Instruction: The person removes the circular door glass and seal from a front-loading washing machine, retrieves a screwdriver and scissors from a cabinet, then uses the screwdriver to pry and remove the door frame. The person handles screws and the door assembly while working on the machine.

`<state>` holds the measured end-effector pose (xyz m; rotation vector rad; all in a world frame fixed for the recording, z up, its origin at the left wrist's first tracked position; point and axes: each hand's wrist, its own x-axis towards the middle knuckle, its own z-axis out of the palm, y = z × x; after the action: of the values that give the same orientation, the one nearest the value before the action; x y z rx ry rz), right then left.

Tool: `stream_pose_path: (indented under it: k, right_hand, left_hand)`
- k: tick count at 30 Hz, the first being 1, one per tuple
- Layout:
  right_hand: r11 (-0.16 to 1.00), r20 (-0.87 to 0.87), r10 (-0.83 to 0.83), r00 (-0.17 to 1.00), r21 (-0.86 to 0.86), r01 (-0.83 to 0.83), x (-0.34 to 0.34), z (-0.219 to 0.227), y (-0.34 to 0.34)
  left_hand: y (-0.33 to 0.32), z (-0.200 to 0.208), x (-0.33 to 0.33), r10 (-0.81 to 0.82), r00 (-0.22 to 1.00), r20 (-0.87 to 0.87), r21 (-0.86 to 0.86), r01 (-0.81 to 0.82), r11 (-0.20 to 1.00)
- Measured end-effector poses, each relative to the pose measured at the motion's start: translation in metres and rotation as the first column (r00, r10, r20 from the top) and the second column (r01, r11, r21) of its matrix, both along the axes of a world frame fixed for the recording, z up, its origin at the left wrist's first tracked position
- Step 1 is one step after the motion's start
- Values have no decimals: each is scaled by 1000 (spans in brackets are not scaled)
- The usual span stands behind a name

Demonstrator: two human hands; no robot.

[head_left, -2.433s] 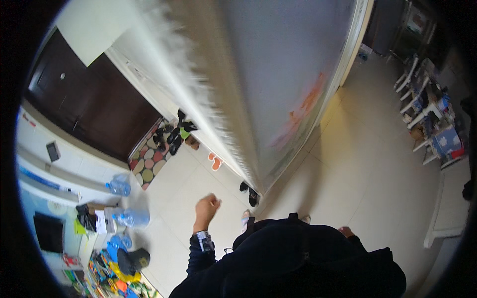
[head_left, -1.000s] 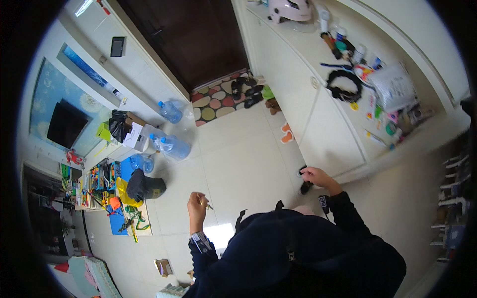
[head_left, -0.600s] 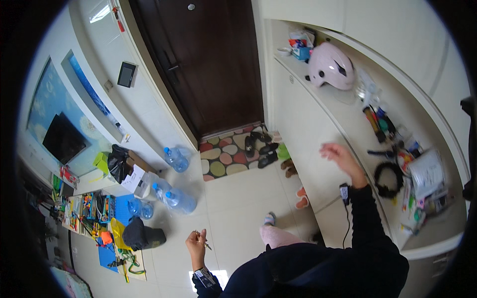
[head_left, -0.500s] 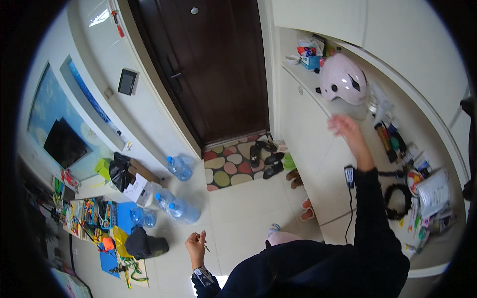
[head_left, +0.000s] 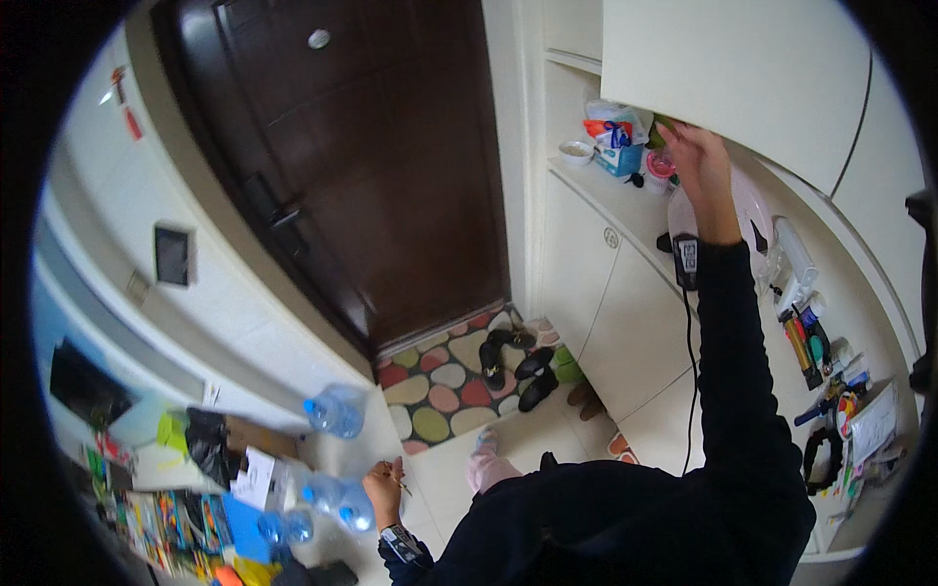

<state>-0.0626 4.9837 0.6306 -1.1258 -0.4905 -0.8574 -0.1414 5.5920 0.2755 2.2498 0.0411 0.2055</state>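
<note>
My right hand [head_left: 702, 174] is raised to the lower edge of the white upper cabinet door [head_left: 728, 78], its fingers bent around that edge and the tips partly hidden. The door's left side stands a little out from the cabinet frame. Just behind the fingertips shows something dark green [head_left: 660, 131], too covered to name. Below that hand, my forearm partly hides a pale pink helmet [head_left: 750, 205] on the shelf. Low in front of my body, my left hand [head_left: 384, 491] is closed around small metal keys [head_left: 405, 486], which stick out past the fingers.
A white bowl [head_left: 576, 152], a blue packet [head_left: 619, 159] and a pink-lidded jar [head_left: 660, 168] crowd the shelf [head_left: 611, 195]. Ahead is a dark brown door [head_left: 362, 146], with black shoes [head_left: 535, 376] on the pebble-patterned mat [head_left: 430, 396]. Large water bottles [head_left: 335, 415] stand at left.
My right hand has risen from above the shelf, near the helmet, to the upper cabinet door, which now stands slightly out. My view has shifted forward. The left hand still holds the keys.
</note>
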Motion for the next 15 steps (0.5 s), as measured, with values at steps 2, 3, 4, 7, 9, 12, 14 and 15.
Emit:
stream_pose_path:
  k: [2,3,4,7,9,12,14,15]
  right_hand:
    - [982,40,-184,982,59,181,-9,-4,13]
    - [959,64,-284,957,36,282,-11,-5,20]
    - [925,84,-380,921,12,381,-10,-2,23]
    - [710,35,-692,721,-154,688,16,17,22]
    - [479,85,-858,506,-219,850,38,29,12]
    - [-111,302,-953,11,-384,917,61,47,-12]
    - [-262,301,-941,-151,-371,891,67,62,-35]
    - [-337,375,-907,-191,-374,864,69,72,-48]
  left_hand:
    - [-4,2,78,-83,996,25,29,83,996]
    - [-7,5,114,-130,991,42,70,127,989]
    - [-12,8,148,-188,980,62,95,182,979]
    - [-33,15,244,-303,951,61,146,292,945]
    - [-49,16,298,-392,916,85,220,366,904]
    - [-69,9,357,-519,855,13,228,503,834]
    - [-75,-11,378,-553,832,41,218,532,818]
    - [-74,-24,387,-555,832,-1,194,545,816]
